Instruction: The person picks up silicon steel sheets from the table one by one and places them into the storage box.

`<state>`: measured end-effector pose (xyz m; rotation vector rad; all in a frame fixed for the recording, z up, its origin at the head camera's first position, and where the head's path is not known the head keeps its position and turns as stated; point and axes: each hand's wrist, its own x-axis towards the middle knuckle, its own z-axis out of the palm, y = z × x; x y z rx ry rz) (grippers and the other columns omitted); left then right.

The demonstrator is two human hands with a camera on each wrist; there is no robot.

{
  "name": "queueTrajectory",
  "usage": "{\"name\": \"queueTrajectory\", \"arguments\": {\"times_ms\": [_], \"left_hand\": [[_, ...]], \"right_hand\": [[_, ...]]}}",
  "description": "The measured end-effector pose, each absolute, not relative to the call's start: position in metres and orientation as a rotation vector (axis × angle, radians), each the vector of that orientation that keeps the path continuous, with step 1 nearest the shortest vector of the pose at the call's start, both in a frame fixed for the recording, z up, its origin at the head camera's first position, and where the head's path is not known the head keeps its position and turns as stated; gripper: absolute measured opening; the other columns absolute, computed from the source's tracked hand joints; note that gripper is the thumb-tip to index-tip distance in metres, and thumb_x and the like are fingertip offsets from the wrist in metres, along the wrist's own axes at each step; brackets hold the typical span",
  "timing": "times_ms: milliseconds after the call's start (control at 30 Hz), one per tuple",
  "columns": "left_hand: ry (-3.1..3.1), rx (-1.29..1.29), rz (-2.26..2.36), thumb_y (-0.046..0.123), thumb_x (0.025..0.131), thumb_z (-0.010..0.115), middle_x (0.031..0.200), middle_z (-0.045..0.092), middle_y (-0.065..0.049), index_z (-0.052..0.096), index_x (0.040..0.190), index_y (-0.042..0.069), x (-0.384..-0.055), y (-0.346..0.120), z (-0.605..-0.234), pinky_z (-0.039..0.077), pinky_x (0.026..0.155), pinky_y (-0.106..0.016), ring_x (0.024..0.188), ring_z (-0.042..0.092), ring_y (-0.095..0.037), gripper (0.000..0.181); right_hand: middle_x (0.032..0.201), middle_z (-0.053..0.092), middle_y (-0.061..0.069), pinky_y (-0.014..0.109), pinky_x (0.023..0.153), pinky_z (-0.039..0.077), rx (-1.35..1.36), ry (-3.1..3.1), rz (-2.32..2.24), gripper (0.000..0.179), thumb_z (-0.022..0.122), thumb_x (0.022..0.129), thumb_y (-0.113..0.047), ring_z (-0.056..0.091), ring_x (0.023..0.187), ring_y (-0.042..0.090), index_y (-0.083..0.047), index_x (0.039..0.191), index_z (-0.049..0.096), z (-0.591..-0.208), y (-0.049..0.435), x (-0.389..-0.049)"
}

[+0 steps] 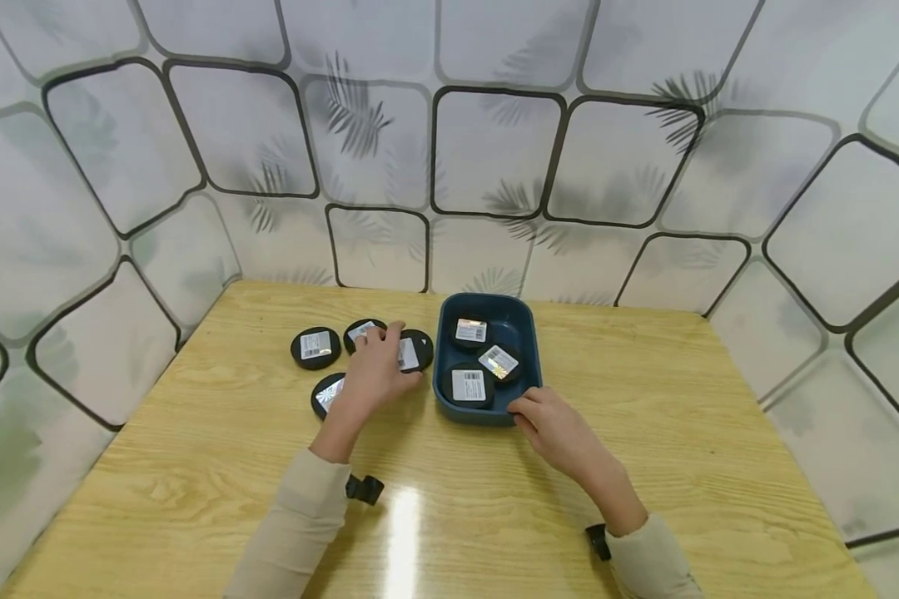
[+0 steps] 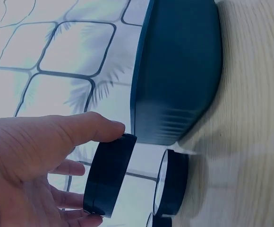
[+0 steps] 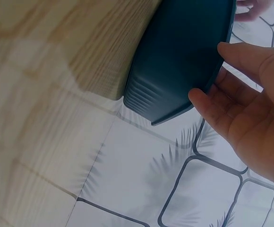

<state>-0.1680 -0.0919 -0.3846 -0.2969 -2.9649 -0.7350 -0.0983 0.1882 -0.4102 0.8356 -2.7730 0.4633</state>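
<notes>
My left hand [image 1: 374,370] pinches a flat round black container [image 2: 109,175] by its edge, thumb on one side and fingers on the other. In the left wrist view it is raised above the table, near a similar black container [image 2: 171,182] lying there. At the near right corner of a dark blue plastic bin [image 1: 526,358], my right hand [image 1: 562,437] grips the rim between thumb and fingers. Inside the bin lie several round black containers with white labels, one [image 1: 468,385] at the near left.
Left of the bin, more labelled black containers lie on the wooden table [image 1: 449,516]: one at the far left [image 1: 315,348], one behind my left hand [image 1: 360,331], and one partly under the left wrist [image 1: 327,393]. A patterned curtain [image 1: 494,150] encloses the back and sides.
</notes>
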Motion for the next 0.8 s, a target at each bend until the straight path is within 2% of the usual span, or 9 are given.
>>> {"name": "queueTrajectory", "arguments": {"times_ms": [200, 800], "left_hand": [[-2.941, -0.302, -0.736, 0.032, 0.082, 0.077, 0.135, 0.042, -0.031, 0.039, 0.147, 0.003, -0.172, -0.079, -0.381, 0.045, 0.097, -0.056, 0.123, 0.042, -0.05, 0.081], [-2.906, -0.379, -0.778, 0.032, 0.082, 0.08, 0.134, 0.044, -0.028, 0.041, 0.146, 0.006, -0.18, -0.039, -0.381, 0.045, 0.096, -0.054, 0.12, 0.045, -0.046, 0.08]], "right_hand": [[0.091, 0.063, 0.001, 0.036, 0.077, 0.053, 0.823, -2.785, 0.481, 0.01, 0.071, 0.089, -0.003, 0.057, 0.085, 0.017, -0.008, 0.097, 0.074, -0.409, 0.187, -0.098], [0.091, 0.063, 0.001, 0.036, 0.078, 0.053, 0.82, -2.78, 0.493, 0.01, 0.072, 0.089, -0.002, 0.057, 0.086, 0.018, -0.008, 0.096, 0.074, -0.409, 0.188, -0.098]]}}
